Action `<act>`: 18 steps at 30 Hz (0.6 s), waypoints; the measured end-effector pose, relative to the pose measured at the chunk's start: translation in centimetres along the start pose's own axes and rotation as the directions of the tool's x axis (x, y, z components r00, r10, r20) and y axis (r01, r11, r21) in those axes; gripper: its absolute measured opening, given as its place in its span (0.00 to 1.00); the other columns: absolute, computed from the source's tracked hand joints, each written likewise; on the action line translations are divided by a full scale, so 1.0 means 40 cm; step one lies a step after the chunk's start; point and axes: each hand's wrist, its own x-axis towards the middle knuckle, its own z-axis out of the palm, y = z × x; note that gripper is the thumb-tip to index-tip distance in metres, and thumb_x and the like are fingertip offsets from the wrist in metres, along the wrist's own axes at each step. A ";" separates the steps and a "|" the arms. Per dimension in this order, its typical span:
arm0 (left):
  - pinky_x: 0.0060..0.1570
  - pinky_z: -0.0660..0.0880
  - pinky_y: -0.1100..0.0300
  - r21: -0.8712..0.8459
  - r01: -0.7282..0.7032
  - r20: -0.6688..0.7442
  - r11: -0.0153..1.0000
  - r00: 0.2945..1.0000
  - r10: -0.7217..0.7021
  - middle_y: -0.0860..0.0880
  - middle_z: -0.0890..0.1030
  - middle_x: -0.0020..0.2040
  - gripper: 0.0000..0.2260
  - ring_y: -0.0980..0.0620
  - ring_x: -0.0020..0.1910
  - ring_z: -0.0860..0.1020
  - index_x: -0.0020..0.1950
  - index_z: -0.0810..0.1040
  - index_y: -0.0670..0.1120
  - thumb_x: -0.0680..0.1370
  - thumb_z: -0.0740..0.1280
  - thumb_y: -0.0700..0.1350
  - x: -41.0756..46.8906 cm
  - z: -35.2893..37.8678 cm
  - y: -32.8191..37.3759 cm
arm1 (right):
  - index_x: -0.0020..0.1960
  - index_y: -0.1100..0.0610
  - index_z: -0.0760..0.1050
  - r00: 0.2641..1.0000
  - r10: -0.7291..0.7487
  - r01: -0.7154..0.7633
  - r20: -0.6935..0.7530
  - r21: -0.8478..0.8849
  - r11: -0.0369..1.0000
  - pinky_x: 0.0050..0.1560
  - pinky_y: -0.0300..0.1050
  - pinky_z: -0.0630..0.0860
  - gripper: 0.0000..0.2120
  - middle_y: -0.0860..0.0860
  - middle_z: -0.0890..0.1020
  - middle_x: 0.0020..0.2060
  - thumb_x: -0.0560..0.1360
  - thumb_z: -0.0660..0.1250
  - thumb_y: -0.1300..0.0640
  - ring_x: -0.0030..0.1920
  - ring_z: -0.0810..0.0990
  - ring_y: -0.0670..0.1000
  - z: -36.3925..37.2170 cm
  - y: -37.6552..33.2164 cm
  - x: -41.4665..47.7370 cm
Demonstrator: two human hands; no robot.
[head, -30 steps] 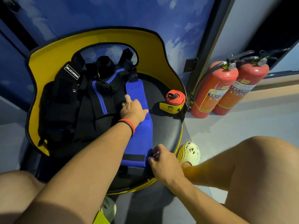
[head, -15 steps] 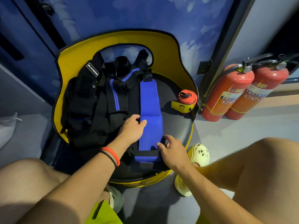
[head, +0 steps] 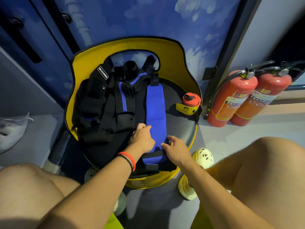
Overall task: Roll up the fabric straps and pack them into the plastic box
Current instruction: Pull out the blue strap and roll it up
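Blue fabric strap (head: 156, 109), long and flat, lies down the middle of the round black seat (head: 179, 129), from 12 o'clock to 6 o'clock. The left hand (head: 142, 138) curls its fingers on the strap's left edge and seems to pinch it. The right hand (head: 175, 149) has bent fingers, a little apart, at the right edge; whether they pinch, I cannot tell.

I think the rolling is just about to start. Next, both hands should fold the near end over and roll it tight toward 12 o'clock.

A rolled red strap with a yellow label (head: 191, 100) stands at 2 o'clock. A pile of black straps (head: 105, 106) waits at 10 o'clock. No plastic box shows.

The seat has a tall yellow back (head: 173, 52). Behind it is a blue wall with white clouds (head: 148, 17). Two red fire extinguishers (head: 231, 100) stand on the grey floor (head: 247, 134) at 3 o'clock.
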 end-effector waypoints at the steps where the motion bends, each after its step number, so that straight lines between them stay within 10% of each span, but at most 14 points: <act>1: 0.55 0.74 0.55 0.035 0.005 -0.010 0.999 1.000 -0.004 0.53 0.62 0.73 0.30 0.46 0.63 0.71 0.80 0.64 0.51 0.79 0.68 0.39 -0.002 0.005 0.001 | 0.73 0.57 0.71 1.000 0.004 -0.004 0.010 0.003 1.000 0.35 0.31 0.71 0.20 0.49 0.78 0.55 0.81 0.66 0.55 0.48 0.76 0.46 0.000 0.003 -0.002; 10: 0.54 0.77 0.50 -0.056 -0.002 0.000 0.998 1.000 0.002 0.46 0.70 0.69 0.31 0.41 0.59 0.77 0.77 0.66 0.48 0.76 0.70 0.35 0.006 0.009 -0.005 | 0.51 0.50 0.71 0.987 -0.034 0.085 0.159 -0.324 0.942 0.44 0.46 0.77 0.19 0.55 0.77 0.55 0.69 0.80 0.52 0.49 0.78 0.56 0.011 0.076 -0.067; 15: 0.45 0.79 0.53 -0.048 -0.098 -0.124 0.994 0.988 0.091 0.47 0.77 0.55 0.08 0.45 0.49 0.80 0.43 0.78 0.49 0.75 0.73 0.37 -0.021 0.014 -0.021 | 0.51 0.55 0.74 0.984 0.077 -0.038 0.160 -0.238 0.970 0.49 0.53 0.82 0.16 0.53 0.81 0.48 0.73 0.77 0.48 0.48 0.81 0.56 0.000 0.072 -0.092; 18: 0.43 0.75 0.56 0.050 -0.144 -0.124 0.988 0.981 0.149 0.50 0.77 0.54 0.05 0.48 0.47 0.80 0.41 0.82 0.47 0.78 0.73 0.42 -0.055 0.014 -0.018 | 0.50 0.58 0.76 0.966 0.145 -0.106 0.214 -0.184 0.977 0.45 0.50 0.81 0.14 0.54 0.82 0.43 0.75 0.75 0.50 0.43 0.81 0.54 -0.005 0.071 -0.096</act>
